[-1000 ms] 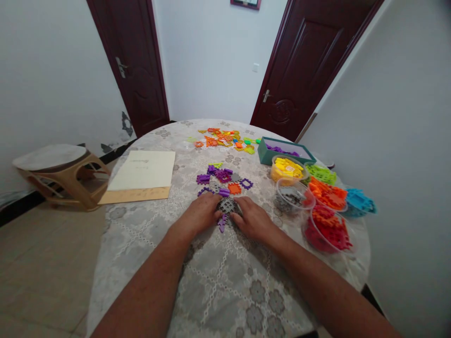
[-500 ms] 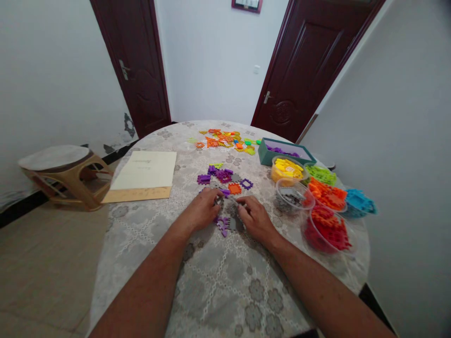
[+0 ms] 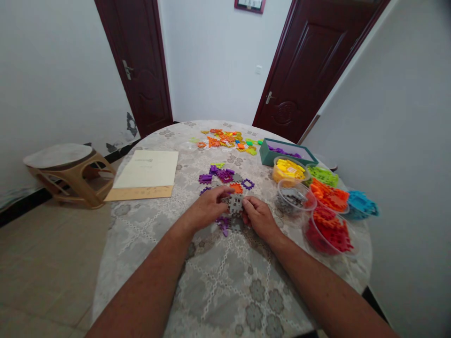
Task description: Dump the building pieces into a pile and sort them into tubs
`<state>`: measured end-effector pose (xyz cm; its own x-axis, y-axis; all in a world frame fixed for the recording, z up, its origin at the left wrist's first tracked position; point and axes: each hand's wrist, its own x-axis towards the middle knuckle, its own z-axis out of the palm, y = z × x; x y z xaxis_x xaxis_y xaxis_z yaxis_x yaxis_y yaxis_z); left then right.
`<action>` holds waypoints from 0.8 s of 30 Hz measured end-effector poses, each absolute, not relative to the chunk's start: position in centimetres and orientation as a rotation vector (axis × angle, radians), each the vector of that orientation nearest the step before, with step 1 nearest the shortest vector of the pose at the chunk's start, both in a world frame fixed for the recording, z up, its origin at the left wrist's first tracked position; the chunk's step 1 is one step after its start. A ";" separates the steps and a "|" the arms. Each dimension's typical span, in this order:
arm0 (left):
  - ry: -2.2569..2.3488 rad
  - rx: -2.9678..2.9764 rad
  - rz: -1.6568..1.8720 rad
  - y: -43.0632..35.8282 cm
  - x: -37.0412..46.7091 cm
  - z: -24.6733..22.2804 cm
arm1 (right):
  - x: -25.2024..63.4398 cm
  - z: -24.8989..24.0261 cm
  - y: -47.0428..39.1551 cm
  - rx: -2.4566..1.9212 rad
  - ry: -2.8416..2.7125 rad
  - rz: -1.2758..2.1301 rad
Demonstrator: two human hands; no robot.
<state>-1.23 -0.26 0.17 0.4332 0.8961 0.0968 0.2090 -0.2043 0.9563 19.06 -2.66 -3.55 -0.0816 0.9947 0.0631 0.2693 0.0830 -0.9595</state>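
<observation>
A grey interlocking plastic tile (image 3: 235,203) with square window holes is held up in front of me. My right hand (image 3: 260,217) pinches its right edge. At the left edge, my left hand (image 3: 206,209) has its thumb and fingers closed on the piece, with the index finger stretched across the top. Just below, another grey tile (image 3: 237,224) lies on the cloth, and purple pieces (image 3: 223,225) are beside it. Beyond my hands sit an orange square frame (image 3: 236,188), a purple frame (image 3: 248,184) and a pile of purple pieces (image 3: 225,175).
Right of my hands stand clear tubs of grey (image 3: 292,199), yellow (image 3: 289,170), red (image 3: 329,232), orange (image 3: 329,195), green and blue pieces (image 3: 362,204), plus a green box (image 3: 268,158). Papers (image 3: 146,170) lie left; mixed pieces (image 3: 229,139) are spread at the back.
Both hands have lifted slightly and drawn together around the grey tile, which now faces me upright between them. The view has shifted a little.
</observation>
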 end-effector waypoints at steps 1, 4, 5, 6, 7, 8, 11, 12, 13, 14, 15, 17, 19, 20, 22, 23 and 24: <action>0.956 1.690 0.844 -0.4 -1.1 0.3 | 19.1 -3.5 -2.6 -1.324 -1.492 1.071; 0.956 1.657 0.849 -0.6 -0.7 0.3 | 19.6 -3.1 -2.6 -1.351 -1.554 1.025; 0.972 1.615 0.861 -0.6 -0.7 0.2 | 19.8 -2.8 -2.7 -1.362 -1.623 0.973; 0.992 1.568 0.886 -0.5 -0.6 0.1 | 20.2 -2.6 -2.9 -1.376 -1.724 0.893; 1.016 1.527 0.922 -0.3 -0.6 0.0 | 20.5 -2.4 -3.1 -1.396 -1.850 0.790; 1.053 1.494 0.969 -0.2 -0.7 0.0 | 20.7 -2.2 -3.4 -1.424 -1.988 0.677; 1.188 1.406 1.095 0.2 -1.1 0.1 | 21.0 -1.7 -4.5 -1.577 -2.309 0.411; 1.210 1.370 1.117 0.3 -1.2 0.2 | 21.0 -1.5 -4.8 -1.630 -2.358 0.368; 1.218 1.331 1.134 0.3 -1.3 0.3 | 20.9 -1.4 -5.1 -1.665 -2.382 0.351; 1.209 1.293 1.145 0.3 -1.3 0.5 | 20.8 -1.2 -5.3 -1.680 -2.386 0.354; 1.191 1.258 1.150 0.3 -1.3 0.6 | 20.7 -1.0 -5.4 -1.676 -2.375 0.379; 1.160 1.186 1.144 0.1 -1.1 0.7 | 20.5 -0.9 -5.2 -1.635 -2.321 0.512; 1.142 1.106 1.116 0.0 -0.9 0.8 | 20.6 -0.9 -4.8 -1.584 -2.207 0.712; 1.134 1.074 1.097 0.0 -0.9 0.9 | 20.7 -1.1 -4.5 -1.552 -2.129 0.795; 1.127 1.052 1.058 -0.1 -0.8 1.0 | 20.8 -1.4 -3.9 -1.465 -1.939 0.901; 1.128 1.063 1.038 -0.1 -0.8 1.0 | 20.8 -1.5 -3.7 -1.411 -1.834 0.942; 1.126 1.085 1.014 -0.2 -0.7 1.1 | 20.6 -1.7 -3.6 -1.353 -1.729 0.994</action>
